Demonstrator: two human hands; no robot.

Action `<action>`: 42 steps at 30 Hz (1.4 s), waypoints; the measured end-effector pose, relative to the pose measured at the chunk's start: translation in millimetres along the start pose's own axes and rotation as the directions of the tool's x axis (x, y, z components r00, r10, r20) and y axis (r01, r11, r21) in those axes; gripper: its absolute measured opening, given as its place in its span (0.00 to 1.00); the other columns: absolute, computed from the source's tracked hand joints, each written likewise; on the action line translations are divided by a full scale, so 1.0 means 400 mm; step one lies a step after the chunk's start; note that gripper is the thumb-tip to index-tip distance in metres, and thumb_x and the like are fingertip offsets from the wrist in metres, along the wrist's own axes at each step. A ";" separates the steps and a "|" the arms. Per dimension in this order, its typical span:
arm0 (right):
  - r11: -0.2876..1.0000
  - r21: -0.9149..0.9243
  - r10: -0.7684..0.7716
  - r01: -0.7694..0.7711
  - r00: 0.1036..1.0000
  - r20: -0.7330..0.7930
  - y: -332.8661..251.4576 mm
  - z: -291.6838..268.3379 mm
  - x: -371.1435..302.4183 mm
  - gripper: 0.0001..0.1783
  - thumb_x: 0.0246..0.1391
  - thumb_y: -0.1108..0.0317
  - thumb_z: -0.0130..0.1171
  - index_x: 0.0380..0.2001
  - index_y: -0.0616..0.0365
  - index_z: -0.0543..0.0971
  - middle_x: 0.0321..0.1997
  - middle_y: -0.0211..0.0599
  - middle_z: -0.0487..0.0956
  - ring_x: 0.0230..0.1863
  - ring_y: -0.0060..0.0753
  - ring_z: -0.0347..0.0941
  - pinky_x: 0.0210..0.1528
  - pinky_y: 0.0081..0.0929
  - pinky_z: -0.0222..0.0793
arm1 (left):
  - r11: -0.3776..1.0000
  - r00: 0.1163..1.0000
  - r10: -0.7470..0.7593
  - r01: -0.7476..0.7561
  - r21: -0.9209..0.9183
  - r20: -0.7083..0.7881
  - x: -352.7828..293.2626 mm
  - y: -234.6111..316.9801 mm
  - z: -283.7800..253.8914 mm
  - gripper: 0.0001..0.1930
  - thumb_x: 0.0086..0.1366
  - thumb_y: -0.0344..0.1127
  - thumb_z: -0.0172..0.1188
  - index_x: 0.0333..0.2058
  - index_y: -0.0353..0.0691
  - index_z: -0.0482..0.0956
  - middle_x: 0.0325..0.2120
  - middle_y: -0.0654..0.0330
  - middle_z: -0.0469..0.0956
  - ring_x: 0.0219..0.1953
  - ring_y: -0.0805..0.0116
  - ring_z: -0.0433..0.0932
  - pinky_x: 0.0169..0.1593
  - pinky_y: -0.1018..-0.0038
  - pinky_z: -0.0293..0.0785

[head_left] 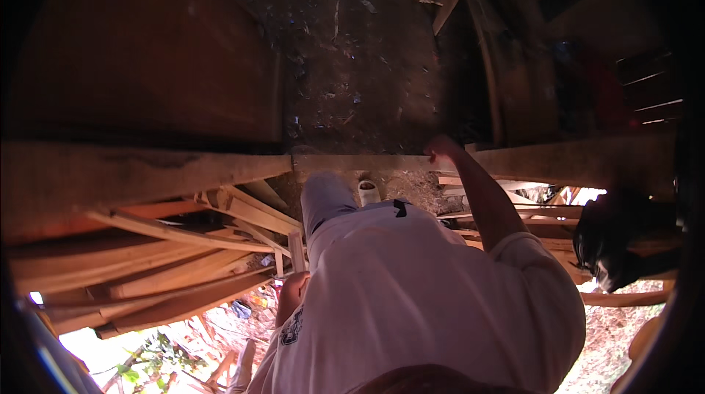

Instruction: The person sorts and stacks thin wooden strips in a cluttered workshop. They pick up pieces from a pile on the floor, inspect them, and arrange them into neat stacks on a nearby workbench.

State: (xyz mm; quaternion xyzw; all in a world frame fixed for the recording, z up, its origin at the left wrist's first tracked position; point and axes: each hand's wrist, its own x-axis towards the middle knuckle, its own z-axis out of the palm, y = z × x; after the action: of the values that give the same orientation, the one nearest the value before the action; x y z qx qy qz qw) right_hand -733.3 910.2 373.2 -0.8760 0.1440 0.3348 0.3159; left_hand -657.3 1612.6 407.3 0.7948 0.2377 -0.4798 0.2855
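Your right arm runs out up the frame, slightly bent; right grip (443, 148) at the right end of the wooden sill (360, 163), mid-frame. Fingers look curled; cannot tell whether clamped or touching. Your left arm tucks along your side; left grip (294, 287) just beside a short upright plank (296, 249), lower left of centre, partly hidden, its state unclear. Count: one sill, one short upright plank, one pale shoe (371, 195), one black bundle (617, 236) at right. Long planks (176, 276), lower left: several, overlapping.
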 end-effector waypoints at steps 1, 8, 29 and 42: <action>0.808 0.552 0.231 -0.206 0.973 0.024 -0.027 -0.058 0.036 0.26 0.41 0.64 0.74 0.48 0.51 0.86 0.45 0.49 0.85 0.50 0.49 0.82 0.50 0.41 0.77 | 1.000 1.000 0.006 -0.006 0.024 0.010 0.024 0.057 -0.019 0.18 0.55 0.42 0.67 0.36 0.31 0.81 0.30 0.48 0.80 0.36 0.58 0.82 0.38 0.63 0.77; 0.979 0.177 0.157 -0.099 0.923 -0.351 -0.385 -0.539 0.224 0.36 0.51 0.63 0.68 0.65 0.51 0.72 0.54 0.57 0.80 0.54 0.58 0.78 0.54 0.47 0.75 | 0.980 0.992 0.046 -0.067 0.186 0.115 0.249 0.495 -0.123 0.15 0.56 0.41 0.66 0.35 0.33 0.82 0.28 0.51 0.80 0.35 0.60 0.81 0.37 0.64 0.76; 0.626 0.775 0.654 -0.082 0.597 -0.464 -0.163 -1.100 0.375 0.18 0.60 0.62 0.64 0.50 0.59 0.83 0.45 0.43 0.85 0.46 0.36 0.82 0.50 0.34 0.76 | 0.955 0.828 0.062 -0.211 0.207 0.557 0.704 2.022 -0.100 0.08 0.59 0.39 0.63 0.28 0.41 0.81 0.22 0.59 0.77 0.29 0.65 0.77 0.32 0.67 0.72; 0.502 0.708 0.228 0.497 0.714 -0.662 -0.053 -1.906 0.770 0.23 0.66 0.61 0.60 0.57 0.65 0.76 0.51 0.44 0.83 0.49 0.31 0.79 0.52 0.29 0.74 | 0.488 0.349 0.822 -0.840 -0.239 0.450 0.082 3.532 0.435 0.23 0.55 0.39 0.70 0.45 0.37 0.74 0.32 0.60 0.77 0.34 0.69 0.79 0.38 0.69 0.76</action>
State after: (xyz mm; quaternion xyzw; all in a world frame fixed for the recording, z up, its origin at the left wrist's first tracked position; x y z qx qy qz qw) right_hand -119.3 418.6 613.4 -0.6674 0.3188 -0.1577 0.6543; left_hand 168.4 474.5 631.5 0.6513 -0.2904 -0.4633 0.5262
